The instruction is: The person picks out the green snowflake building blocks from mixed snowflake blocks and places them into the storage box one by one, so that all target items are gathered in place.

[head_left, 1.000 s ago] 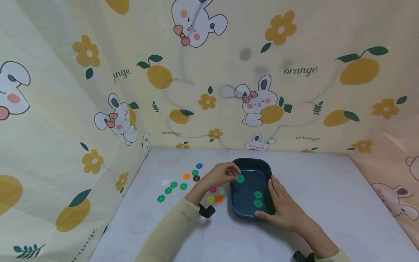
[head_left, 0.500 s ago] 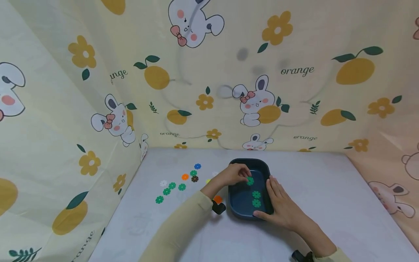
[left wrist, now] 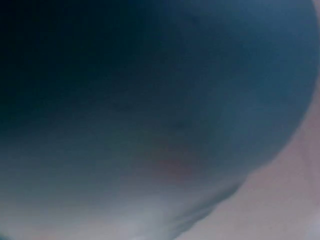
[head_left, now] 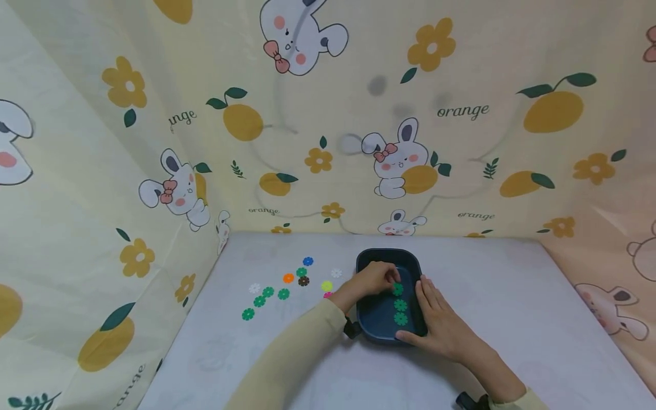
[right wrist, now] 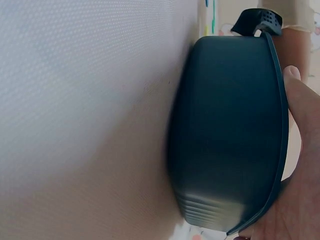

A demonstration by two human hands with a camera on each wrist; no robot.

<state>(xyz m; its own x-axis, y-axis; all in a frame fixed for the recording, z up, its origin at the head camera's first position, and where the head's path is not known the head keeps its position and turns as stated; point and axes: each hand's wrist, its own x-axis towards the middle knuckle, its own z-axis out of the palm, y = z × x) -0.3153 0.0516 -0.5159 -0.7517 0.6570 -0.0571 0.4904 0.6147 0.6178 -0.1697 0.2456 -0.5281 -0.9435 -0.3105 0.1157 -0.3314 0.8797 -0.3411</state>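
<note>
A dark blue tray (head_left: pixel 376 336) stands on the table in the head view. My left hand (head_left: pixel 375 278) reaches over its left rim and pinches a green flower-shaped disc (head_left: pixel 397 289) just at or above the tray floor; the exact contact cannot be told. Below that disc, two more green flower-shaped discs (head_left: pixel 400 312) lie in a line inside the tray. My right hand (head_left: pixel 445 322) rests along the tray's right rim, fingers straight, thumb at the near corner. In the right wrist view, the tray's outer wall (right wrist: pixel 230 120) fills the middle. The left wrist view is blurred by a dark surface close up.
Left of the tray lie loose flower-shaped discs: several green ones (head_left: pixel 259 301), a blue one (head_left: pixel 308 261), an orange one (head_left: pixel 288 278), a brown one (head_left: pixel 304 281), a yellow one (head_left: pixel 327 286) and others. A patterned curtain (head_left: pixel 287 148) rises behind the table.
My left hand has moved right, deeper over the tray, bringing the green disc into line with the other two. My right hand stays on the rim.
</note>
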